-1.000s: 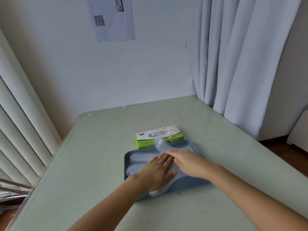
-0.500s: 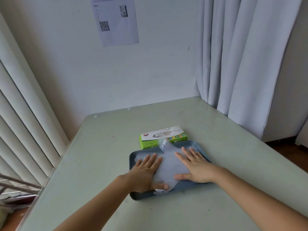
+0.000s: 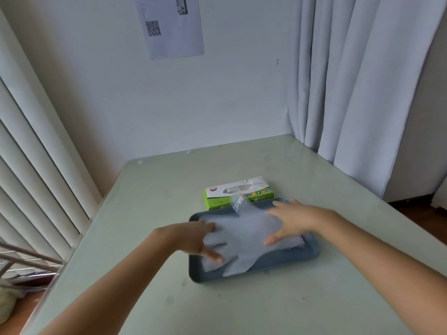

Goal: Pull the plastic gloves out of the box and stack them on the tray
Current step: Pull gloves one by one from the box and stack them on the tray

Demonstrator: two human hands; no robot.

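Moved apart, left hand (image 3: 191, 238) and right hand (image 3: 294, 217), both spread flat on top glove (image 3: 244, 235). Thin, limp, slippery; better pinched at one edge.

Translucent gloves (image 3: 244, 239) flat on the blue-grey tray (image 3: 313, 247), green-and-white box (image 3: 256, 189) just behind it.
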